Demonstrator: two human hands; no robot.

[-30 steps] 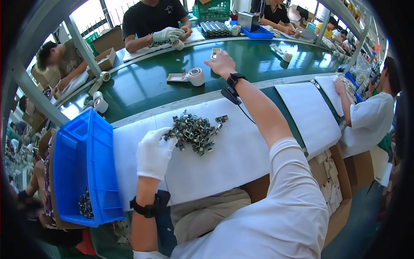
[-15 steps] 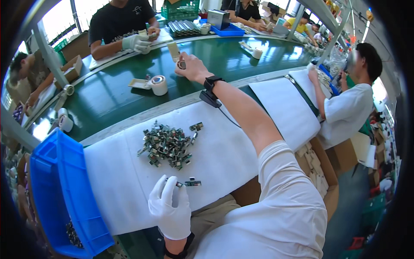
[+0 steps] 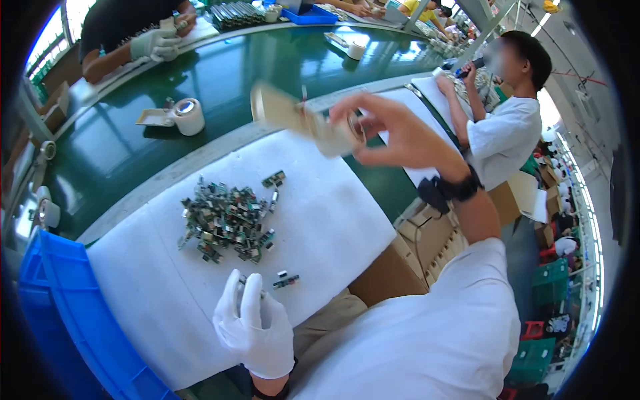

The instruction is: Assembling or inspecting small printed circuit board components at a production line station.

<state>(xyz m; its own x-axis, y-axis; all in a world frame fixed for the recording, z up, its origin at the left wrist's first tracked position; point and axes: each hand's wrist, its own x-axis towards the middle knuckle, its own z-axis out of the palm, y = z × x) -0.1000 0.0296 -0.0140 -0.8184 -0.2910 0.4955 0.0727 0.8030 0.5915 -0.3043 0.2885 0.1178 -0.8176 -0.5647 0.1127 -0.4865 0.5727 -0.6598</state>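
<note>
Blurred by motion, a cream plastic housing (image 3: 283, 112) with an open tray-like part and a round end is gripped in my bare right hand (image 3: 407, 137). It is held up above the far right part of the white foam sheet. My white-gloved left hand (image 3: 257, 327) hovers low over the sheet, its fingers closed around a small circuit board (image 3: 244, 280) that barely shows. Just right of those fingers lies a loose circuit board (image 3: 285, 280). A heap of small green circuit boards (image 3: 227, 220) sits beyond the left hand.
A green conveyor belt (image 3: 230, 87) runs behind the foam sheet (image 3: 320, 200), carrying another cream housing (image 3: 189, 117). A blue bin (image 3: 80, 307) stands at left. An open carton (image 3: 393, 270) with cream parts is at right. Co-workers sit across the belt and to the right.
My right hand has lifted the cream housing off the belt and swung it right and nearer. My left hand stays by the loose board. The view has shifted to the right.
</note>
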